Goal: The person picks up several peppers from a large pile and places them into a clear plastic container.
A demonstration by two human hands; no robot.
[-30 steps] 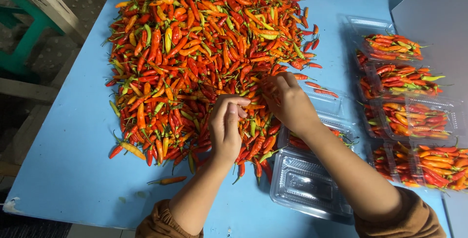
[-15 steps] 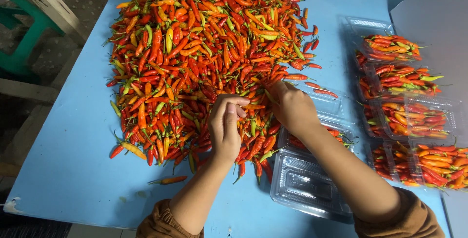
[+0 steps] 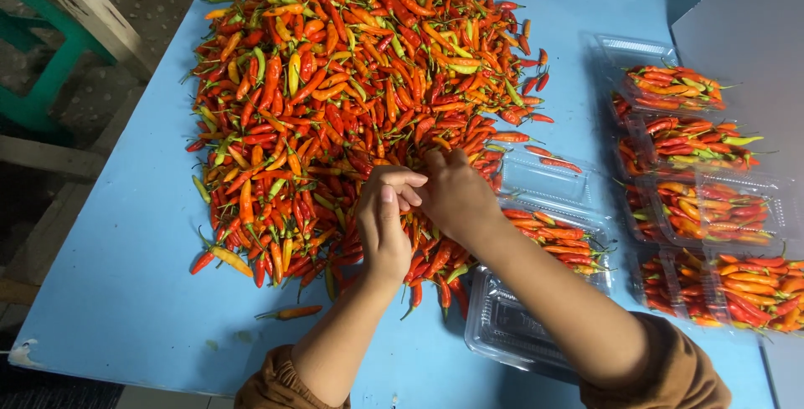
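Hands [image 3: 419, 204] amid glossy tapered chilies [image 3: 352, 82]

You had clear plastic clamshell boxes along the right side of the blue tabletop [image 3: 126, 275]. An empty open box [image 3: 515, 329] lay near the front edge, touching your right forearm. Just behind it sat a half-filled box [image 3: 557, 237] of red and orange chillies, its lid [image 3: 548, 181] raised. Filled boxes [image 3: 712, 208] of chillies stood in a row along the right edge, with an empty tray [image 3: 632, 47] at the far end.
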